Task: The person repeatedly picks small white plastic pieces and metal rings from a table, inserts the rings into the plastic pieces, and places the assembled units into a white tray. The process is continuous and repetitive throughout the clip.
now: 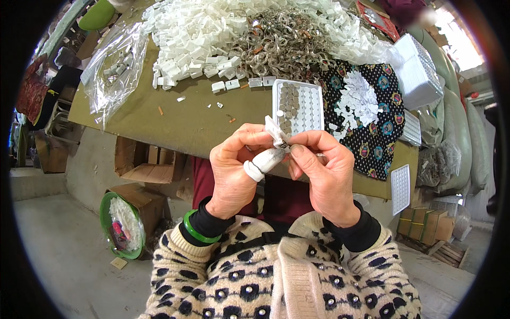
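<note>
1. White plastic piece [273,128]: it is up at the fingertips, between the two hands, over the near edge of the table [207,114]. It looks light, stiff and smooth, so it may slip. Its thin walls might crack if squeezed hard. The flat sides look best to hold, with a soft pinch.
2. Clear bag [117,74]: far off to the left of the left hand, past it on the table.
3. Heap of white pieces [194,40]: well beyond the left hand.
4. Left hand [234,162]: its fingers are bent and pinch the piece. One finger wears a white cover [261,164], dirty at the tip.
5. Pile of clear curly parts [281,40]: well beyond both hands.
6. White tray [312,109]: just past the fingertips, with round brown discs in its left part.
7. Right hand [326,165]: thumb and first finger seem to pinch the piece's near end. A dark bit there is too small to name.
8. Dark patterned cloth [390,101]: beyond the right hand, to its right, with white scraps [358,98] on top.
</note>
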Demonstrator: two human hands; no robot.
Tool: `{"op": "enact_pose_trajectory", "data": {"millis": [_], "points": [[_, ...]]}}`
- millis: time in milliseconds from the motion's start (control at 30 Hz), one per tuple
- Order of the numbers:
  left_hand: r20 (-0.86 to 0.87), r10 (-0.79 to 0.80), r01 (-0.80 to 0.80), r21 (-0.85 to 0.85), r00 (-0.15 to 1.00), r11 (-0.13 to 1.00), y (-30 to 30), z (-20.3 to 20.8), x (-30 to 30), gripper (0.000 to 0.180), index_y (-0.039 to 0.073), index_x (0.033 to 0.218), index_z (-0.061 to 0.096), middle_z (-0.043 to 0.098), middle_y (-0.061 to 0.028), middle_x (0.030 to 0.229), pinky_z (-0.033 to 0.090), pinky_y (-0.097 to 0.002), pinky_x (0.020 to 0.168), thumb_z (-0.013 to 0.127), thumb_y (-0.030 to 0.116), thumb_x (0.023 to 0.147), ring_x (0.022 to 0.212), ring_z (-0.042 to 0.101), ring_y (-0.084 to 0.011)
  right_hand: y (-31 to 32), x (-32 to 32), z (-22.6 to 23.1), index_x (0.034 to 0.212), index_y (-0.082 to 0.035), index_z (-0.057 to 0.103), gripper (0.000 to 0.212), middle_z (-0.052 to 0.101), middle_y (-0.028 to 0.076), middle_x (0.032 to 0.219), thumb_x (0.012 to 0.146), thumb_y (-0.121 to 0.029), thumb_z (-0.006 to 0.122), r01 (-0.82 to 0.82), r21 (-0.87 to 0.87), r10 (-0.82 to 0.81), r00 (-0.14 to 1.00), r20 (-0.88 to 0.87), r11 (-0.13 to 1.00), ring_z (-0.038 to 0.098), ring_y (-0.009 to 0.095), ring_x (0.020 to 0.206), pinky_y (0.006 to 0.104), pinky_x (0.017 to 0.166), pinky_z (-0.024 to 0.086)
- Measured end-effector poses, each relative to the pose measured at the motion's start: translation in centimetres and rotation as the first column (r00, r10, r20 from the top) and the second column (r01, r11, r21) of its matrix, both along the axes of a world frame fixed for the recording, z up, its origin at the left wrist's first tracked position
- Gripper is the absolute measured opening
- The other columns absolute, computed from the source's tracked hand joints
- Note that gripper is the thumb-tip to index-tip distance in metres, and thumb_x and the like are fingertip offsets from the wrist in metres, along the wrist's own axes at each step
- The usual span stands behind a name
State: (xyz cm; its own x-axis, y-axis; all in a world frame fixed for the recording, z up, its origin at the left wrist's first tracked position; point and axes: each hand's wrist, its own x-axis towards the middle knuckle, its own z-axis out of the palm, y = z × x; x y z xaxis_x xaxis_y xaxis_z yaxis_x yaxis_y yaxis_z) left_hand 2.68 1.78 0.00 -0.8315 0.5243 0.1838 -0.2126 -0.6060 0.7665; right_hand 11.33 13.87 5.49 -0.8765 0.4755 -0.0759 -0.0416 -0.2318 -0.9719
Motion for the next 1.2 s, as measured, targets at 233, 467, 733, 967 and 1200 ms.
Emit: {"op": "enact_pose_trajectory", "data": {"millis": [233, 467, 733, 967, 1200], "points": [[-0.115, 0.052, -0.059, -0.062, 0.992, 0.996, -0.1, 0.1, 0.0, 0.025, -0.002, 0.103, 0.064, 0.062, -0.0106, 0.109, 0.056, -0.0296, 0.084, 0.071, -0.010, 0.080, 0.095, 0.064, -0.0149, -1.0, 0.2, -0.7, 0.097, 0.002, 0.064, 0.011, 0.062, 0.011, 0.091, 0.087, 0.006, 0.062, 0.129, 0.575, -0.064, 0.989, -0.131, 0.808, 0.058, 0.014, 0.072, 0.0235, 0.061, 0.046], [0.165, 0.020, -0.004, -0.097, 0.986, 0.995, -0.4, 0.7, 0.7, 0.023, -0.002, 0.101, 0.063, 0.066, -0.0049, 0.100, 0.055, -0.0247, 0.074, 0.072, -0.007, 0.081, 0.085, 0.065, -0.0109, -0.9, -0.5, -1.9, 0.097, 0.001, 0.064, 0.027, 0.059, 0.013, 0.087, 0.074, 0.016, 0.063, 0.292, 0.803, -0.018, 0.943, -0.331, 0.520, 0.060, 0.024, 0.072, 0.0308, 0.061, 0.049], [-0.105, 0.174, -0.196, -0.258, 0.979, 0.946, 0.1, 1.0, 0.7, 0.025, -0.003, 0.106, 0.062, 0.068, -0.0083, 0.093, 0.055, -0.0247, 0.071, 0.072, -0.002, 0.083, 0.079, 0.067, -0.0124, -0.5, -0.4, -2.0, 0.102, -0.001, 0.063, 0.026, 0.057, 0.012, 0.085, 0.079, 0.011, 0.062, 0.303, 0.839, -0.042, 0.947, -0.320, 0.451, 0.055, 0.023, 0.067, 0.0319, 0.058, 0.046], [0.558, -0.214, 0.210, 0.072, 0.801, 0.975, -0.9, 1.7, 0.3, 0.023, -0.001, 0.112, 0.061, 0.068, -0.0091, 0.091, 0.058, -0.0300, 0.070, 0.064, 0.008, 0.091, 0.075, 0.067, -0.0159, -0.7, -0.2, -2.0, 0.101, -0.002, 0.062, 0.019, 0.056, 0.009, 0.082, 0.085, 0.007, 0.062, 0.239, 0.738, -0.067, 0.965, -0.255, 0.631, 0.053, 0.020, 0.066, 0.0283, 0.058, 0.045], [0.589, -0.243, 0.211, 0.124, 0.770, 0.969, -1.2, 1.9, 0.3, 0.024, -0.001, 0.112, 0.062, 0.068, -0.0079, 0.090, 0.055, -0.0278, 0.066, 0.065, 0.009, 0.091, 0.072, 0.065, -0.0143, -1.4, 0.1, -1.9, 0.103, 0.000, 0.058, 0.015, 0.061, 0.008, 0.082, 0.089, 0.004, 0.061, 0.198, 0.585, -0.077, 0.971, -0.225, 0.787, 0.056, 0.015, 0.066, 0.0282, 0.060, 0.048]]}}
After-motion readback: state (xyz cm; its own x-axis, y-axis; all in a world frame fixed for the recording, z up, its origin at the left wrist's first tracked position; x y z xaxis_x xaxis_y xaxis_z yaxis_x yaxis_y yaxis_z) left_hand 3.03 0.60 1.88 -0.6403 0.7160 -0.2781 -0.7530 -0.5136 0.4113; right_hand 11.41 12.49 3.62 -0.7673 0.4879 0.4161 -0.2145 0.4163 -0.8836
